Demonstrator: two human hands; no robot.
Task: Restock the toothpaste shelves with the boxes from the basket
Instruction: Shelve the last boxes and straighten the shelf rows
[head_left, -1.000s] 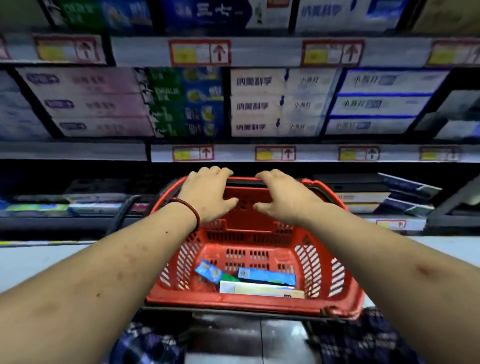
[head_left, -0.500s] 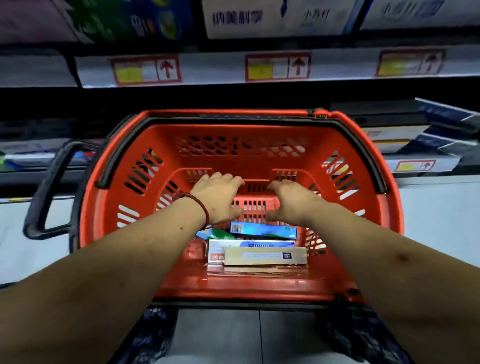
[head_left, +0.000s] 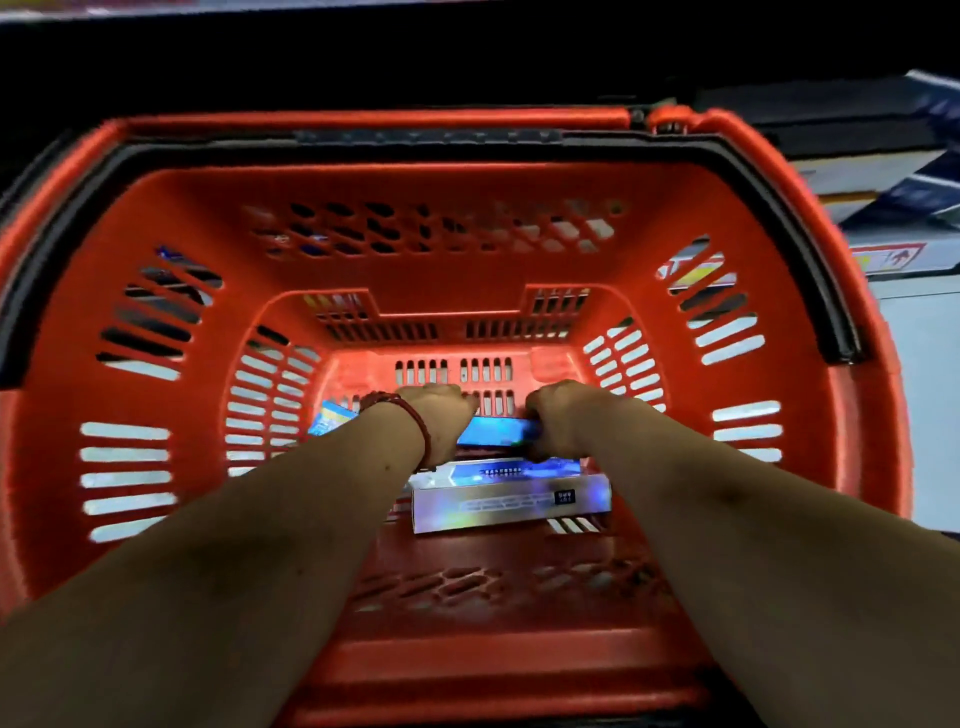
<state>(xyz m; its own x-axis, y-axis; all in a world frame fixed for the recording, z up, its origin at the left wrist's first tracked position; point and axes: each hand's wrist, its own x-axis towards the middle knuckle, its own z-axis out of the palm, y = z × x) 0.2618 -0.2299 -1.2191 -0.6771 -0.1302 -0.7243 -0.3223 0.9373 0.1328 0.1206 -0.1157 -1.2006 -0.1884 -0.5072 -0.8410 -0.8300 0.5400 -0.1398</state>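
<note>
A red plastic basket fills the view, and both my arms reach down to its floor. My left hand and my right hand each grip one end of a blue toothpaste box. Just in front of it lies a shiny silver-white box on top of another pale box. A blue and green box pokes out left of my left wrist, mostly hidden by my arm.
The basket's black handle lies folded along its rim. Behind the basket, at the upper right, a low shelf holds flat boxes, with a price label on its edge. Pale floor shows at the right.
Both hands went from the basket's far rim down to its floor and closed on the ends of the blue box. The view tilted down and moved closer.
</note>
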